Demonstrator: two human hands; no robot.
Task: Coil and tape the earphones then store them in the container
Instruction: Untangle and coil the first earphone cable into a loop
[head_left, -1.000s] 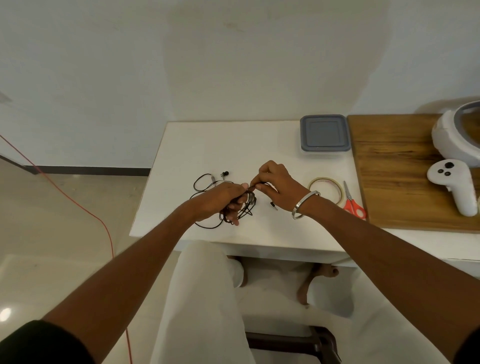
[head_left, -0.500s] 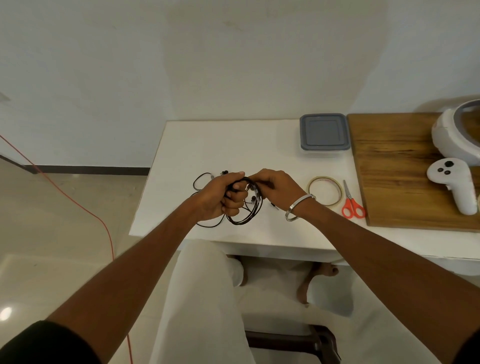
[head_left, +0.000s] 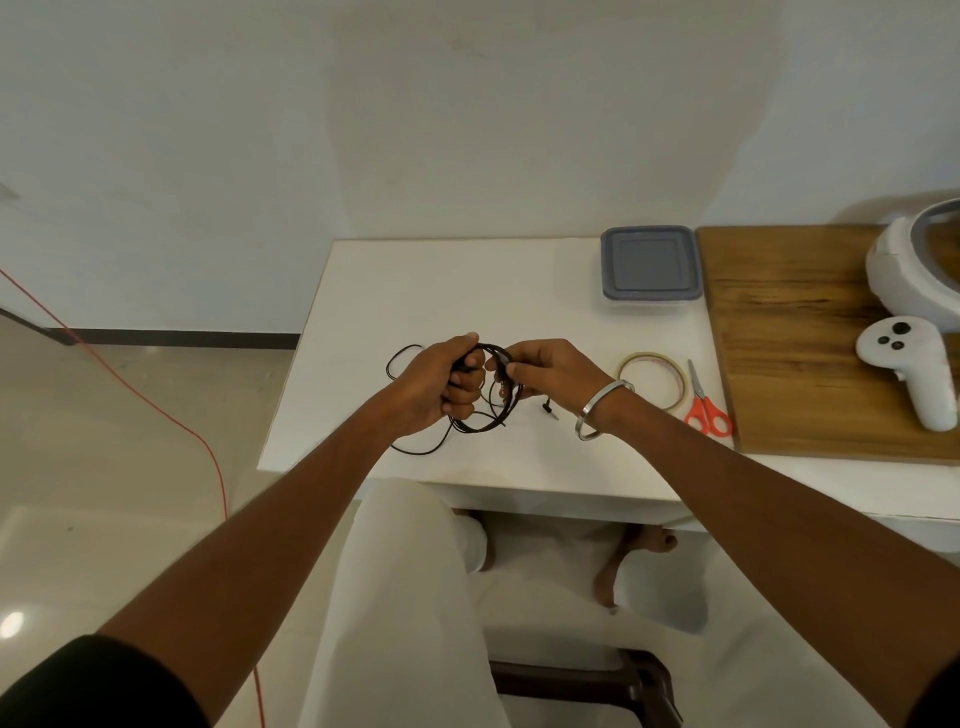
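My left hand (head_left: 431, 387) curls tight around the earphones (head_left: 480, 395) coil, well left of the tape roll (head_left: 652, 379). My right hand (head_left: 550, 371) pinches the cable; I'd feed each loop evenly, keeping tension light.

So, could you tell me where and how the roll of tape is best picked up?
Pinch the tape roll across its thin ring wall, one finger inside the open centre, coming from above. It lies flat on the table, and the scissors crowd its right side.
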